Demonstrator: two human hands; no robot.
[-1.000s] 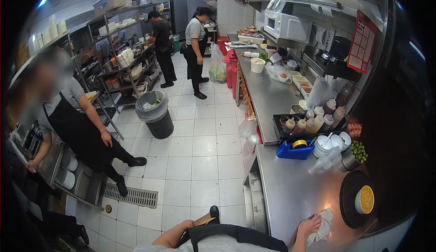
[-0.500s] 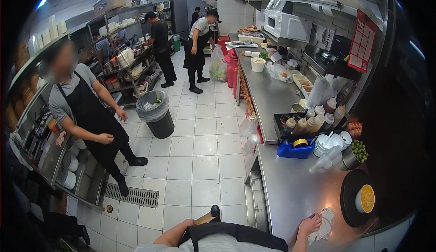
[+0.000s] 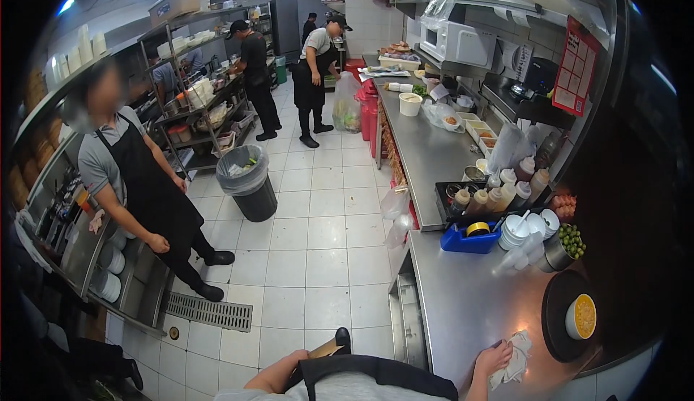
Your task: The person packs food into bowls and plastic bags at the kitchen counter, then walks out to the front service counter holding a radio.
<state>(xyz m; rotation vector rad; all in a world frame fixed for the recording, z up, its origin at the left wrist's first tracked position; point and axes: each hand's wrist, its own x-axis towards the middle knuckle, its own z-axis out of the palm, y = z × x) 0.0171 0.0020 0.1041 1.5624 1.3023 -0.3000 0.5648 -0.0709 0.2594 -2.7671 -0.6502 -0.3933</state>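
My right hand (image 3: 494, 357) rests on the steel counter (image 3: 463, 292), its fingers closed on a white cloth (image 3: 515, 361). To the right of the cloth is a round black tray (image 3: 557, 314) that bears a white bowl (image 3: 580, 317) with yellow-orange contents. My left hand (image 3: 295, 360) is at my waist beside a flat brown piece (image 3: 327, 349). Its fingers are mostly hidden, so its grip cannot be made out.
A blue tape dispenser (image 3: 470, 239), white cups (image 3: 515, 231), a container of green fruit (image 3: 562, 248) and sauce bottles (image 3: 499, 197) line the counter. A trash bin (image 3: 249, 184) and a co-worker in a black apron (image 3: 148, 177) stand left; others work farther back.
The co-worker at left has straightened up, turned and lowered their arms. A person at the back has bent toward a clear bag. My hands have stayed in place.
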